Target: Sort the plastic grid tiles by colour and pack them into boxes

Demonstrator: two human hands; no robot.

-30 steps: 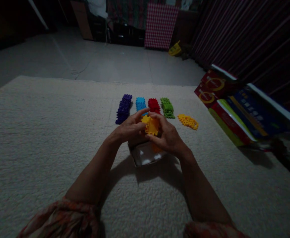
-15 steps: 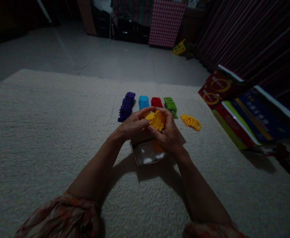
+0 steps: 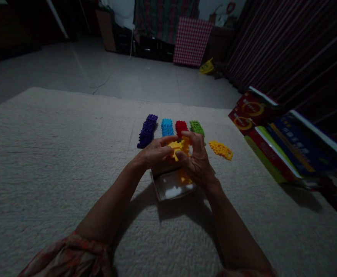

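Yellow toothed-edge building pieces (image 3: 176,148) are held between my two hands above an open cardboard box (image 3: 160,188). My left hand (image 3: 154,152) pinches them from the left, and my right hand (image 3: 196,157) grips from the right with thumb and fingers. How many pieces are in my grasp I cannot tell. Inside the box lies another yellow piece (image 3: 185,177), partly covered by my right hand. Beyond my hands are rows of similar pieces: purple (image 3: 148,130), light blue (image 3: 167,127), red (image 3: 181,127) and green (image 3: 196,128). A yellow row (image 3: 221,149) rests to the right.
A pale quilted mat (image 3: 70,154) lies under everything. Large printed boxes (image 3: 292,142) stand at the right, near a dark striped curtain (image 3: 269,50). Past the mat's far edge is tiled floor (image 3: 148,80) with a yellow object (image 3: 206,67) on it.
The right-hand yellow piece has turned from facing me to nearly edge-on. My right fingers have shifted around it. The yellow piece in the box shows more, and the whole view has tipped slightly upward.
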